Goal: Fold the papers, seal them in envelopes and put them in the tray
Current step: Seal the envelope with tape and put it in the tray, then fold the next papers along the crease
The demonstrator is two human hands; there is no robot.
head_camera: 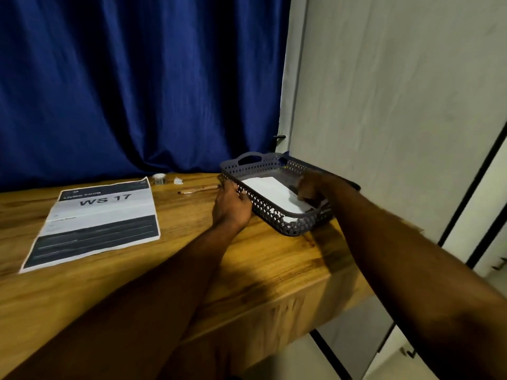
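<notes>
My left hand (231, 204) grips the tray (290, 229) by its left wall, the fingers curled over the rim and the palm against the outside of the perforated side. The tray is dark grey plastic with a cut-out handle at its far end. It sits at the far right corner of the worktop (247, 270), turned at an angle, its near corner close to the worktop's right edge.

My right hand (310, 187) reaches in over the tray's right wall and is down inside it, on or just above the white envelope (274, 193). That hand is blurred, and I cannot tell whether its fingers are pinching the envelope or only lying on it. The envelope lies flat on the tray's floor and covers most of it, its long side running along the tray's length.

To the left, well apart from the tray, a printed sheet (93, 223) lies flat on the worktop, marked "WS 17" in large letters, with dark bands across it and fold creases showing. Beyond it, near the back edge, are a small round roll (159, 178), a small pale scrap (178, 181) and a thin brown stick (197, 190) whose tip points toward my left hand. A blue curtain (137, 78) hangs behind the worktop, and a pale panel (397, 105) stands on the right.
</notes>
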